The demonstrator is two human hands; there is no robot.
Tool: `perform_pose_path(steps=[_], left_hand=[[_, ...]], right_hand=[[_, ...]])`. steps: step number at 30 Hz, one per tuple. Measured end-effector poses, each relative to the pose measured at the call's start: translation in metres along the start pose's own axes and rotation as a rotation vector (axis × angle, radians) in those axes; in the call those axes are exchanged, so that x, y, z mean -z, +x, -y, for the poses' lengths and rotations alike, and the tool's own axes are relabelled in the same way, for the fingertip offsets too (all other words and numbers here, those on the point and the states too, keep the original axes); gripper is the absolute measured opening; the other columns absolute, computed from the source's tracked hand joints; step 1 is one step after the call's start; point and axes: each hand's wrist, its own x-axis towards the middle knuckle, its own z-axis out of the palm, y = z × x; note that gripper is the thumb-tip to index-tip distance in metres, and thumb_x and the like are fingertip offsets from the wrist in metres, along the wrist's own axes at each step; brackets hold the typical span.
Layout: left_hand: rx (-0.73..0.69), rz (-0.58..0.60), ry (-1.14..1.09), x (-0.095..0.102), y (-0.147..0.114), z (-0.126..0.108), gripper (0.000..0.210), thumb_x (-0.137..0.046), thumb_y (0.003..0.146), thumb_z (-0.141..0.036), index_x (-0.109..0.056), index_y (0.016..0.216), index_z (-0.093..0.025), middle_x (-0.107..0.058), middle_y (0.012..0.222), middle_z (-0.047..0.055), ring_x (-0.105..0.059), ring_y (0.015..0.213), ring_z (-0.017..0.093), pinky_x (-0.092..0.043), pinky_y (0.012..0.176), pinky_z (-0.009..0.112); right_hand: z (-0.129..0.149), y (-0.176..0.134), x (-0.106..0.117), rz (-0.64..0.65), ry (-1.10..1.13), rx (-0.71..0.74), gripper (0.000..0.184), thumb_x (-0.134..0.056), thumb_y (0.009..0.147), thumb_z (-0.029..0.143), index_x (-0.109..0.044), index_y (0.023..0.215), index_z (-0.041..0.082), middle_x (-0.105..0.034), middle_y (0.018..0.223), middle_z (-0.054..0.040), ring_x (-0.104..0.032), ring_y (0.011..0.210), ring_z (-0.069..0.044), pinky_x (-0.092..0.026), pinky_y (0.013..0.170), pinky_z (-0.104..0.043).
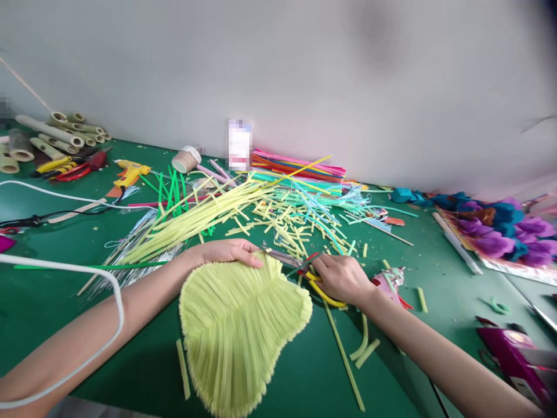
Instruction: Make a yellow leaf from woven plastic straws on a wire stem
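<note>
A pale green leaf shape (243, 331) made of ribbed, fuzzy strips is at the near middle of the table, its broad end toward the person; whether it rests on the surface is hard to tell. The left hand (237, 252) grips its far edge between thumb and fingers. The right hand (342, 277) is closed around the yellow handles of the scissors (314, 280), whose blades point left at that same edge.

The table (143, 363) is a smooth, slightly glossy green, littered with short offcuts (289, 229). Beyond the left hand lies a bundle of long pale strips (195, 223), and behind it coloured strips (300, 168) lie along the wall. A phone (239, 145) stands upright there, near a tub (186, 159). Toward the left are a yellow glue gun (131, 173) and, in the corner, bamboo tubes (56, 136). Purple and blue flowers (491, 244) spread at the right. The wall (278, 75) is plain grey-white.
</note>
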Motion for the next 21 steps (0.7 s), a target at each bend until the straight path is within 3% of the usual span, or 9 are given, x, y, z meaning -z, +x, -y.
perform_pose_path(steps=[9,16,18,21], left_hand=[[-0.020,0.022,-0.010,-0.001,0.000,0.002,0.033,-0.074,0.077,-0.029,-0.072,0.106,-0.015,-0.075,0.094,0.008,-0.071,0.078,0.020,-0.054,0.076,0.029],[-0.058,-0.034,0.101,-0.002,-0.006,-0.003,0.029,-0.076,0.075,-0.032,-0.072,0.100,-0.017,-0.072,0.087,0.004,-0.065,0.065,0.014,-0.049,0.065,0.025],[-0.070,-0.070,0.193,-0.005,-0.009,-0.007,0.029,-0.075,0.076,-0.037,-0.071,0.097,-0.017,-0.070,0.083,0.003,-0.061,0.061,0.013,-0.045,0.059,0.023],[-0.099,-0.181,0.378,-0.013,-0.013,-0.014,0.032,-0.073,0.075,-0.047,-0.067,0.082,-0.016,-0.060,0.069,0.000,-0.050,0.053,0.010,-0.036,0.050,0.022]], right_hand=[[0.003,0.004,0.009,0.092,0.009,-0.086,0.027,-0.046,0.090,0.027,-0.064,0.073,0.017,-0.065,0.061,-0.0064,-0.057,0.052,-0.016,-0.022,0.049,-0.030],[-0.012,0.005,0.015,0.153,-0.096,-0.386,0.025,-0.051,0.090,0.035,-0.063,0.094,0.014,-0.069,0.078,-0.0099,-0.064,0.060,-0.022,-0.021,0.047,-0.029],[-0.015,0.005,0.014,0.192,-0.060,-0.458,0.027,-0.051,0.092,0.040,-0.061,0.094,0.015,-0.068,0.078,-0.0080,-0.065,0.063,-0.023,-0.025,0.047,-0.029],[-0.020,0.004,0.013,0.186,0.079,-0.435,0.026,-0.053,0.092,0.039,-0.059,0.096,0.015,-0.067,0.085,-0.0100,-0.066,0.075,-0.025,-0.039,0.056,-0.029]])
